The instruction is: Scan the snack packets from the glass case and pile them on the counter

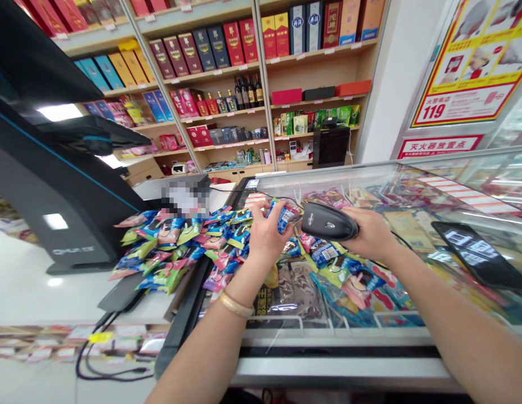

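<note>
My right hand (368,233) is wrapped round a black barcode scanner (328,221), its head turned to the left. Facing it, my left hand (267,233) grips a small blue snack packet (285,215) between thumb and fingers, with a pale printed patch on the side toward the scanner. A gap separates the packet from the scanner. Many similar colourful snack packets (170,233) are heaped left of my left hand, across the counter edge and the glass top. More packets (328,255) lie on the glass below the scanner.
A black checkout terminal (71,196) stands on the white counter (25,292) at left. Under the glass of the freezer (294,336) are packaged goods. A black phone (479,252) lies on the glass at right. Shelves (227,73) of boxes and bottles line the back wall.
</note>
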Tool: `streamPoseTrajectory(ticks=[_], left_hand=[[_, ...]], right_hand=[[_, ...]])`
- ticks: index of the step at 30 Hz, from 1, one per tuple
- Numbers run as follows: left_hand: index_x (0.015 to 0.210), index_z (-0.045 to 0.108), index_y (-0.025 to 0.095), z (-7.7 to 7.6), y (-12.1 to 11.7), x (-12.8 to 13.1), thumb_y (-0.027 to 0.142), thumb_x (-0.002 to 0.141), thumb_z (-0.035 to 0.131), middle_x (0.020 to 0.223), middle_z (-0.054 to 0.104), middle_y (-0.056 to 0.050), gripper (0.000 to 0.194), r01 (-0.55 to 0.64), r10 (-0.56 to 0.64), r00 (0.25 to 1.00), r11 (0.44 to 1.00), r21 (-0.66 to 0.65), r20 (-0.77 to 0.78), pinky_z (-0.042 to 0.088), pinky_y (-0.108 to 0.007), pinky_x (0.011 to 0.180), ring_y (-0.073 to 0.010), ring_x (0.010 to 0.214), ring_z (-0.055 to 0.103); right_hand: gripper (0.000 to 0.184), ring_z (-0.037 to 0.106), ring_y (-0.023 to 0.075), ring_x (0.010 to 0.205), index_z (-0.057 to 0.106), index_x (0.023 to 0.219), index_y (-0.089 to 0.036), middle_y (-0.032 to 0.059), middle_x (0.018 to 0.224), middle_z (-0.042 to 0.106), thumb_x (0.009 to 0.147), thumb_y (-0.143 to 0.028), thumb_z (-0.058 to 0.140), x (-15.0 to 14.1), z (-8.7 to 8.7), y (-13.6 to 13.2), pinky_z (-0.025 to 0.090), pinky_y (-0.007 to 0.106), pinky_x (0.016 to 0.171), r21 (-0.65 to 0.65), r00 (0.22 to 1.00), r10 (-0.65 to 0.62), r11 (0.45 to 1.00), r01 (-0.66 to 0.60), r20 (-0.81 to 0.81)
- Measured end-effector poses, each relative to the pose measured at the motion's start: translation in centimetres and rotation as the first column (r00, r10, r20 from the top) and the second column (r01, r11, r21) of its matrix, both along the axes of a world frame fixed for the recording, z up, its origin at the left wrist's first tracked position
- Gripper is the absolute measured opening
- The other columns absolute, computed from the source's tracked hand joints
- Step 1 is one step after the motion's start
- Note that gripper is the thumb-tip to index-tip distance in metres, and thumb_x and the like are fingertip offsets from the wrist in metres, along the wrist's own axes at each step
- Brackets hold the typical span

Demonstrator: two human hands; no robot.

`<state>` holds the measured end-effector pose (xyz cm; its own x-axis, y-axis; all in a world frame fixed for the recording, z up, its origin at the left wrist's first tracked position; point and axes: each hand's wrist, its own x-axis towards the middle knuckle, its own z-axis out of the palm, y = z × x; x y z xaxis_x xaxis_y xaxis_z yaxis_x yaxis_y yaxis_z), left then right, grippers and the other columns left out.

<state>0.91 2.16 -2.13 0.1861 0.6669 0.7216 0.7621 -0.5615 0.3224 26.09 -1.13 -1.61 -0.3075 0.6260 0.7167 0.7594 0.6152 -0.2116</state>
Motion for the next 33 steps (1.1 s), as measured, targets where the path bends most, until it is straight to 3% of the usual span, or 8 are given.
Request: streamPoseTrajectory(ticks=[4, 10, 14, 18, 22, 27, 30, 33], left_hand=[[0.131, 0.062, 0.020, 0.1, -0.6, 0.7, 0.030, 0.088, 0.068, 0.123, 0.050, -0.013, 0.044, -0.020, 0.014, 0.999, 0.984, -0.174, -0.037, 0.056, -0.041, 0.095, -0.0241, 0.103, 0.064], [0.127, 0.064, 0.014, -0.8, -2.3, 2.4, 0.031, 0.098, 0.052, 0.116, 0.057, -0.016, 0.036, -0.064, -0.046, 0.966, 0.910, -0.410, -0.254, 0.052, -0.046, 0.101, -0.0292, 0.111, 0.065], [0.136, 0.059, 0.016, -1.6, -2.9, 2.9, 0.040, 0.093, 0.061, 0.124, 0.055, -0.016, 0.049, 0.040, -0.154, 0.963, 0.894, -0.446, -0.222, 0.048, -0.048, 0.108, -0.0326, 0.122, 0.060], [0.143, 0.054, 0.018, -2.1, -3.0, 3.1, 0.034, 0.088, 0.064, 0.131, 0.052, -0.015, 0.058, 0.184, -0.264, 0.959, 0.859, -0.477, -0.106, 0.046, -0.045, 0.114, -0.0306, 0.127, 0.057], [0.146, 0.052, 0.013, -2.5, -3.0, 3.6, 0.025, 0.085, 0.062, 0.134, 0.052, -0.018, 0.062, 0.343, -0.378, 0.925, 0.797, -0.497, 0.031, 0.045, -0.043, 0.116, -0.0294, 0.133, 0.055], [0.151, 0.046, 0.012, -4.1, -2.7, 4.7, 0.027, 0.081, 0.070, 0.144, 0.049, -0.020, 0.075, 0.515, -0.508, 0.847, 0.714, -0.474, 0.154, 0.042, -0.044, 0.120, -0.0297, 0.140, 0.051], [0.150, 0.046, 0.014, -4.3, -2.6, 4.8, 0.028, 0.082, 0.071, 0.149, 0.046, -0.020, 0.074, 0.513, -0.521, 0.846, 0.740, -0.434, 0.111, 0.041, -0.045, 0.121, -0.0303, 0.144, 0.047], [0.144, 0.053, 0.018, -2.4, -2.5, 3.9, 0.024, 0.084, 0.069, 0.143, 0.052, -0.018, 0.062, 0.382, -0.397, 0.918, 0.864, -0.329, 0.022, 0.047, -0.044, 0.115, -0.0293, 0.136, 0.054]], right_hand=[[0.021, 0.069, 0.0247, 0.078, 0.070, 0.091, -0.023, 0.0075, 0.085, 0.075, 0.075, -0.036, 0.069, 1.0, -0.3, 0.6, 0.051, 0.033, 0.069, 0.028, 0.997, -0.070, 0.997, 0.071, -0.044], [0.016, 0.069, 0.0254, 0.077, 0.069, 0.085, -0.023, 0.0078, 0.083, 0.074, 0.077, -0.036, 0.065, 2.5, -0.9, 1.5, 0.052, 0.035, 0.071, 0.057, 0.981, -0.164, 0.984, 0.171, -0.100], [0.018, 0.070, 0.0277, 0.082, 0.070, 0.088, -0.022, 0.0091, 0.085, 0.075, 0.078, -0.036, 0.064, 2.6, -1.0, 1.5, 0.054, 0.038, 0.076, 0.051, 0.976, -0.194, 0.979, 0.199, -0.095], [0.022, 0.072, 0.0287, 0.086, 0.072, 0.093, -0.022, 0.0089, 0.088, 0.076, 0.077, -0.036, 0.065, 2.9, -1.1, 1.5, 0.055, 0.037, 0.076, 0.038, 0.977, -0.203, 0.978, 0.206, -0.067], [0.030, 0.073, 0.0314, 0.087, 0.073, 0.099, -0.021, 0.0104, 0.093, 0.077, 0.076, -0.037, 0.066, 4.1, -1.5, 1.9, 0.055, 0.038, 0.072, 0.077, 0.968, -0.247, 0.965, 0.250, -0.046], [0.027, 0.073, 0.0310, 0.084, 0.073, 0.095, -0.023, 0.0095, 0.090, 0.077, 0.075, -0.040, 0.067, 5.9, -1.9, 2.4, 0.052, 0.036, 0.065, 0.128, 0.941, -0.337, 0.933, 0.336, -0.017], [0.025, 0.072, 0.0291, 0.080, 0.072, 0.092, -0.024, 0.0079, 0.088, 0.076, 0.075, -0.042, 0.067, 6.6, -2.2, 2.7, 0.049, 0.034, 0.061, 0.136, 0.938, -0.345, 0.929, 0.345, -0.023], [0.024, 0.072, 0.0285, 0.078, 0.071, 0.089, -0.024, 0.0074, 0.088, 0.076, 0.075, -0.042, 0.067, 6.9, -2.4, 2.8, 0.048, 0.034, 0.059, 0.142, 0.933, -0.358, 0.923, 0.358, -0.026]])
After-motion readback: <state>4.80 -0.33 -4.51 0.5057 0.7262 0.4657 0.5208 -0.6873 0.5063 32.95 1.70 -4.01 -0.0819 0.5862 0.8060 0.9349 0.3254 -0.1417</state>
